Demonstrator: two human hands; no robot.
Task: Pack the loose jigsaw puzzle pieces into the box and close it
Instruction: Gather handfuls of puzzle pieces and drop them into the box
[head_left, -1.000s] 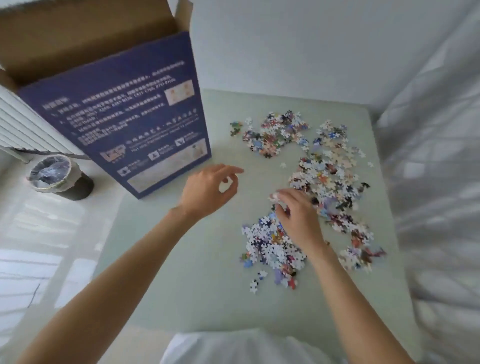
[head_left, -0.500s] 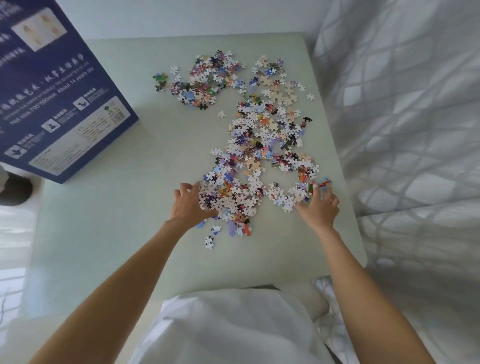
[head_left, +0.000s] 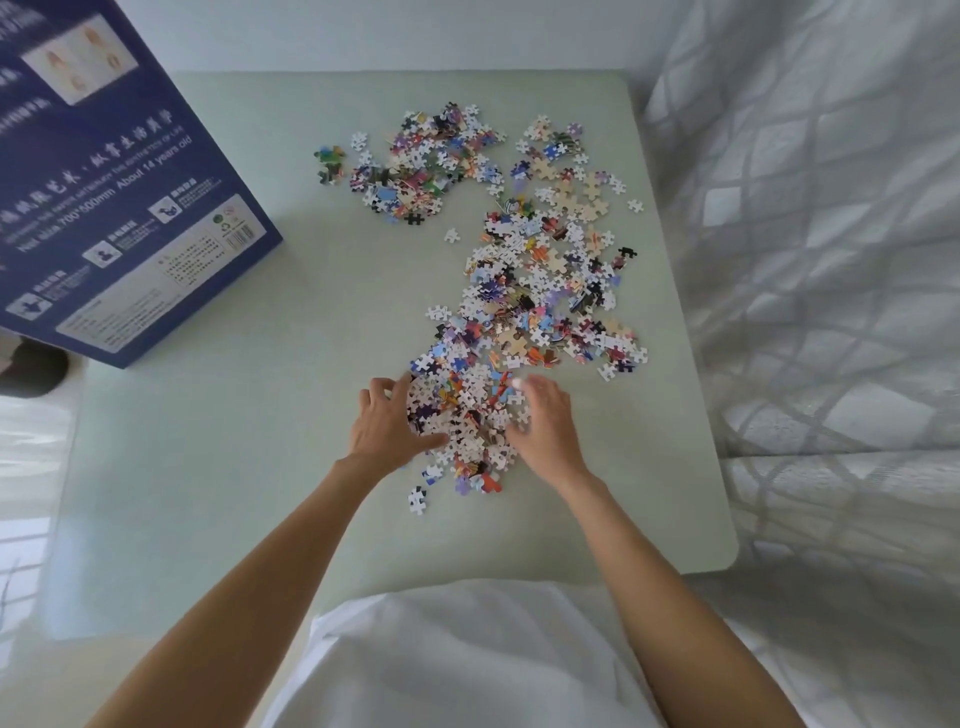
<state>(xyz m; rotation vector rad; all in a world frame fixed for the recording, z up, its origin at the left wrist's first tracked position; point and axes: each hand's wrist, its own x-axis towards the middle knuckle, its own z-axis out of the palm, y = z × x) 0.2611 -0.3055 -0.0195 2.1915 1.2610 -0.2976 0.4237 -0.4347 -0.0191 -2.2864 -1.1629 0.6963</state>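
Loose jigsaw pieces (head_left: 540, 270) lie spread over the pale green table (head_left: 234, 467), in a band from the far middle toward me. A denser heap of pieces (head_left: 467, 410) sits between my two hands. My left hand (head_left: 387, 426) presses against the heap's left side, fingers spread and slightly bent. On the heap's right side my right hand (head_left: 545, 423) cups the pieces with bent fingers. The blue puzzle box (head_left: 119, 197) stands at the far left of the table; its top is out of frame.
A patterned grey-white curtain (head_left: 831, 260) hangs along the table's right edge. A dark round object (head_left: 31, 369) sits on the floor at the left, mostly hidden by the box. My white clothing (head_left: 467, 660) fills the near bottom edge.
My right hand has swept leftward from the far right of the pile, and both hands have pushed pieces together into a tighter heap. The camera has tilted down, cutting off the box's top.
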